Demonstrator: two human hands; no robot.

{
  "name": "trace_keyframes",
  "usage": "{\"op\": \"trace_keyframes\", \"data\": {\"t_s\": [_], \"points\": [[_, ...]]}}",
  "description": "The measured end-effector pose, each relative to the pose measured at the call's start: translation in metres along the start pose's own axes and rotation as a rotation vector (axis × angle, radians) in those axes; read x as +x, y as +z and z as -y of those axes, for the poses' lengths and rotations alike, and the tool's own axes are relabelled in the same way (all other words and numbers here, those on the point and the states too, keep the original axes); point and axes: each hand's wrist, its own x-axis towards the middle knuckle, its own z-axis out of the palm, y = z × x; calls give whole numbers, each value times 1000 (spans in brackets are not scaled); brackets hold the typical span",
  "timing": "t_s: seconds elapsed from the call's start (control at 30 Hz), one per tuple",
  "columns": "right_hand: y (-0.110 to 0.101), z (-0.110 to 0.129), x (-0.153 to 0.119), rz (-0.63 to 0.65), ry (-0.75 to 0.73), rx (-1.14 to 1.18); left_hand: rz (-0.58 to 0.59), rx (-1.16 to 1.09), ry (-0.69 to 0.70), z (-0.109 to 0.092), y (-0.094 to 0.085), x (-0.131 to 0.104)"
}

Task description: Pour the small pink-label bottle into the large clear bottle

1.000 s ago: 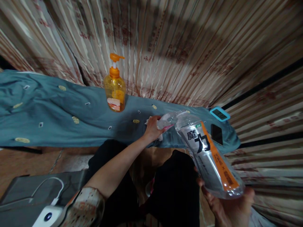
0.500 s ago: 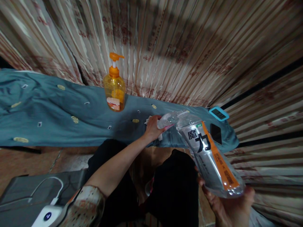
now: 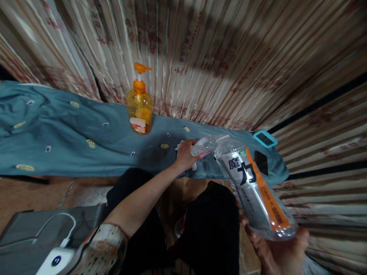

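Observation:
My left hand grips a clear plastic piece, which looks like a small bottle or a bottle's top part. A bit of white tissue shows beside that hand, partly hidden by it. In my right hand rests the base of a clear drink bottle with a silver and orange label. It tilts, base toward me, upper end toward the clear piece. The two overlap in view; I cannot tell whether they are joined or only touch. An orange pump bottle stands upright to the left, apart from both hands.
The narrow surface carries a teal patterned cloth. At its right end are a blue-framed digital clock and a dark phone. A pleated curtain hangs behind. At lower left, a white device has a cable plugged in.
Almost nothing differs. Both hands keep their hold, and the drink bottle has turned or shifted very slightly to the right.

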Motion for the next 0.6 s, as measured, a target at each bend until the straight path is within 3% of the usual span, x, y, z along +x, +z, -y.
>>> {"op": "trace_keyframes", "data": {"t_s": [0.13,0.23,0.33,0.6], "points": [[18,-3,-7,-95,-30,-24,0,-9,5,0,0,0],[40,-8,-19,-133,-152,8,5,-18,5,-1,-1,0],[50,-9,-25,-133,-107,34,18,-25,1,-3,-2,0],[25,-6,-13,-121,-72,17,30,-4,-13,-5,-3,1]]}}
